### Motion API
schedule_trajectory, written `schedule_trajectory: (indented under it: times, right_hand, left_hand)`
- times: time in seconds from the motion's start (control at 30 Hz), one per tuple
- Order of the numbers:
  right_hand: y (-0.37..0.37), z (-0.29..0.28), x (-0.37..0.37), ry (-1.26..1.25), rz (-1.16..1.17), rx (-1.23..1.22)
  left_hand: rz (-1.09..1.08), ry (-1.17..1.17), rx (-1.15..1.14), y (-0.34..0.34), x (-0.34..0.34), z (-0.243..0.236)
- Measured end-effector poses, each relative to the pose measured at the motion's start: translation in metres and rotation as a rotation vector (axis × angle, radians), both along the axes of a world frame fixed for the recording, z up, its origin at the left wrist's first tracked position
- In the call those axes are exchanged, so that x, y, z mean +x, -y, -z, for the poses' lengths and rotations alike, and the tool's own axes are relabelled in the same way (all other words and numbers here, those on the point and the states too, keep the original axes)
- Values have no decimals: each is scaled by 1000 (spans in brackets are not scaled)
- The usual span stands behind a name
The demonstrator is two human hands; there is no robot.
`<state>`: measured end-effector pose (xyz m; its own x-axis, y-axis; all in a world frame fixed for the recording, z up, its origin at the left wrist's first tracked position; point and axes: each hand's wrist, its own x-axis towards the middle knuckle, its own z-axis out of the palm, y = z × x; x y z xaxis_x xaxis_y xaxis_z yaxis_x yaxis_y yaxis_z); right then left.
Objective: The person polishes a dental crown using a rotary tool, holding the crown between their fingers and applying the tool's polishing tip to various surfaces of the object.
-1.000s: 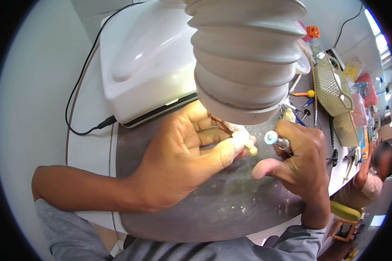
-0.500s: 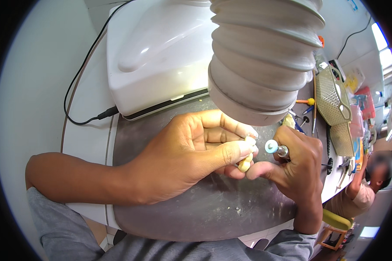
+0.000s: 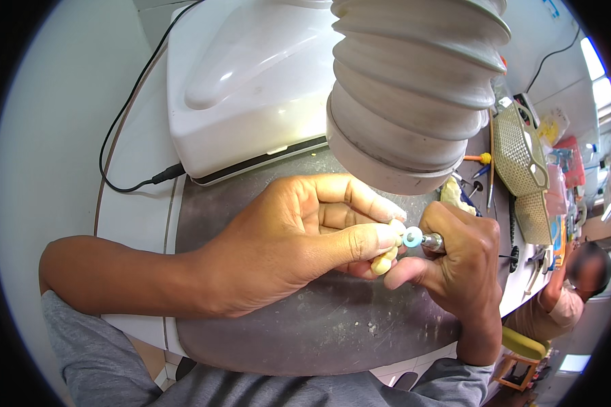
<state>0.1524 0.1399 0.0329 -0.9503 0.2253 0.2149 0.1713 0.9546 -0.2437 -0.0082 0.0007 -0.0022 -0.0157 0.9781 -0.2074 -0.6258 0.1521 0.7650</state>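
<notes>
1. The left hand point(image 3: 285, 251) pinches a cream, tooth-shaped piece point(image 3: 385, 260) between thumb and curled fingers, thumb laid along the near side, palm turned toward the right.
2. The right hand point(image 3: 460, 254) grips a metal rotary handpiece point(image 3: 432, 243), its fingers wrapped around it and its thumb extended toward the piece, just beside its lower end.
3. A pale-blue disc point(image 3: 407, 237) tips the handpiece, right beside the piece; whether they touch is hard to tell.
4. The left forearm runs in from the left, elbow bent; the right rises steeply from below.
5. Beneath both hands lies a grey mat point(image 3: 285, 339) with pale crumbs.
6. Above hangs a ribbed white duct point(image 3: 414, 88), with a white box point(image 3: 251, 95) to its left.
7. Rightward stand a woven basket point(image 3: 518, 146) and, farther off, a seated person point(image 3: 550, 308).
</notes>
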Motion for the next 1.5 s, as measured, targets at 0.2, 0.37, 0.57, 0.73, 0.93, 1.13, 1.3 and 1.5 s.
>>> schedule_trajectory:
  times: [0.2,0.37,0.57,0.73,0.93,1.13,1.3,1.5]
  right_hand:
    - [-1,1,0,19,5,7]
    - [0,3,1,32,-17,37]
    - [-1,4,1,17,26,18]
    - [-1,4,1,15,-9,52]
    - [0,4,1,13,25,21]
    - [0,5,0,6,2,43]
    - [1,3,1,26,3,59]
    - [0,4,0,3,22,36]
  left_hand:
    - [2,32,-22,0,0,-1]
    - [0,33,-31,1,-1,-1]
    - [13,29,-31,0,-1,0]
    - [12,28,-25,0,-1,-1]
    - [13,51,-17,0,-1,-1]
    - [17,45,-23,0,-1,0]
    - [11,30,-29,0,0,-1]
    - [21,32,-45,0,-1,-2]
